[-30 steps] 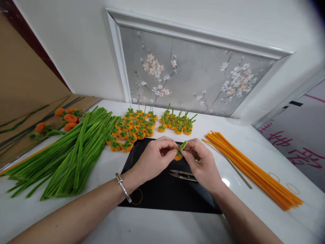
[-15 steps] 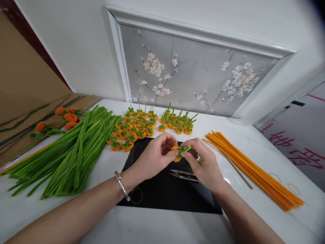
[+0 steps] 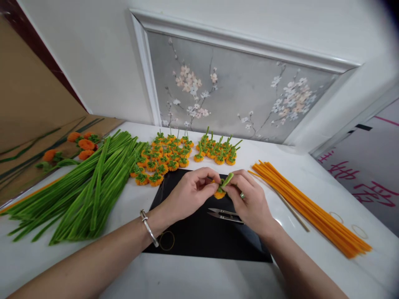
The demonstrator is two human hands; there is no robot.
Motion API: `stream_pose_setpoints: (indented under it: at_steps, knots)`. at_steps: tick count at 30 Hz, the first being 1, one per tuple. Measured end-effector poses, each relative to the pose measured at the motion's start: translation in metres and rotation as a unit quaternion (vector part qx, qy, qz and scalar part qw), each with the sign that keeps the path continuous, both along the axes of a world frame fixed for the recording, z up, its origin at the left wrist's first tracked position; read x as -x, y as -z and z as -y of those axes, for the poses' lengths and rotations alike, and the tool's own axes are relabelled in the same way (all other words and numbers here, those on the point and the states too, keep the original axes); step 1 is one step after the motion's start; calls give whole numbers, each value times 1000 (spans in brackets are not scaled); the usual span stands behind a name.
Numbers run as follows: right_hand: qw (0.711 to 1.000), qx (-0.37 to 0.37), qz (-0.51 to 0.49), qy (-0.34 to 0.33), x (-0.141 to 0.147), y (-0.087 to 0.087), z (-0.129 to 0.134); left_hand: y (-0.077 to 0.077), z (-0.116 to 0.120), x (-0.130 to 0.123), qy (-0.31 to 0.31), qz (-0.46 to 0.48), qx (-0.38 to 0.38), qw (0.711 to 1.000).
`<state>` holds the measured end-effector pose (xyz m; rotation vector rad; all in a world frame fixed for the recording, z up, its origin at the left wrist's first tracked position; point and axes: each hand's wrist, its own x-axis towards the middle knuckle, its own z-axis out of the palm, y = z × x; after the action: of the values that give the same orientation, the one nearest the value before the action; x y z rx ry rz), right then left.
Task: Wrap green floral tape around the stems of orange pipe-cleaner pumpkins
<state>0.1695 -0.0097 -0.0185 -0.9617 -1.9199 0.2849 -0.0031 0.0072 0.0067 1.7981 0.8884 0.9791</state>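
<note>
The left hand point(image 3: 191, 193) and the right hand point(image 3: 249, 197) meet above the near-middle part of a flat black rectangular mat point(image 3: 199, 238), which lies on a white glossy table point(image 3: 134, 274). Between their fingertips is a small fuzzy orange piece with a green top point(image 3: 220, 192), and it sits just in the gap where the two grips come together. The left hand pinches it from the left side with thumb and forefinger, the other fingers being curled. The right hand pinches the green part at the right side, and a short green end rises above these fingers, tilted to the right. Below the piece, a pair of silver metal snips point(image 3: 225, 215) lies on the mat, its points to the left and its handle end partly hidden by the right hand. On the left wrist is a silver metal bangle point(image 3: 149, 228), near a thin yellowish ring point(image 3: 167, 241). At the far side stand two groups of small orange fuzzy pieces with green tops point(image 3: 173, 165). A big pile of long green fuzzy stems point(image 3: 96, 187) lies at left, and a bundle of long orange fuzzy stems point(image 3: 308, 207) at right.
</note>
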Motion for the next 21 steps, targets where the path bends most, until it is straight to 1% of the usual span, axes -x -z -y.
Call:
stream_pose_setpoints:
  at_steps: [2,4,7,12,16,21]
  knots:
    - [1000,16,-8,5,1,-2,1,-1,1,1,-4,-27,-46,999]
    - [999,31,-16,16,2,-4,2,-1,3,2,3,-35,-77,996]
    - [997,57,-37,37,3,-5,4,1,7,1,17,-50,-89,995]
    - [988,124,-86,41,5,-3,5,9,7,-2,-19,-26,-110,993]
    - [986,137,-88,25,2,-2,2,9,5,-1,-6,-19,-108,994]
    - [994,100,-50,0,-2,-4,0,3,6,2,21,-30,-51,998]
